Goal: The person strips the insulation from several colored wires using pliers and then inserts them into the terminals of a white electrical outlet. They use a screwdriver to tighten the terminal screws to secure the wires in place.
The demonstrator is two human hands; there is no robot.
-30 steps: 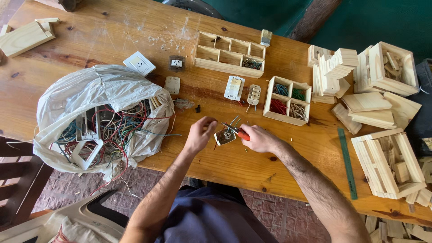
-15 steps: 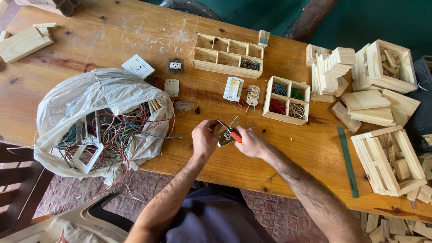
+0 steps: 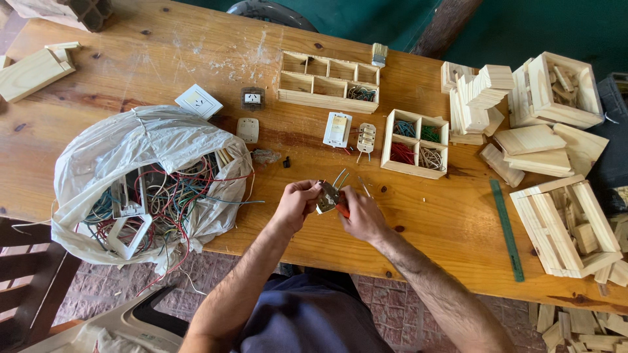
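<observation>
- Left hand [image 3: 296, 204]: over the near edge of the worktop [image 3: 163, 46], fingers clenched around a small switch module [image 3: 325, 197], held clear of the wood.
- Right hand [image 3: 361, 214]: just beside the left, fingers closed on a red-handled tool [image 3: 342, 209] set against the module; whether pliers or screwdriver cannot be told.
- Wires [image 3: 340, 176]: two short grey ends stick up from the module.
- Bag [image 3: 140, 180]: white plastic, open, left of the hands, heaped with tangled coloured wire and white frames; much appears left to strip.
- Square tray [image 3: 417, 144]: four compartments beyond the right hand, holding blue, green, red and pale wire, each colour apart; some sorting appears done.
- Long tray [image 3: 328, 82]: further back, mostly bare, a little wire in one end compartment.
- Loose fittings: white socket plate [image 3: 199, 100], small dark module [image 3: 252, 98], two pale parts [image 3: 337, 129] between the trays.
- Green ruler [image 3: 507, 229]: flat, right of the hands.
- Wooden boxes [image 3: 566, 225]: stacked with offcuts along the right edge.
</observation>
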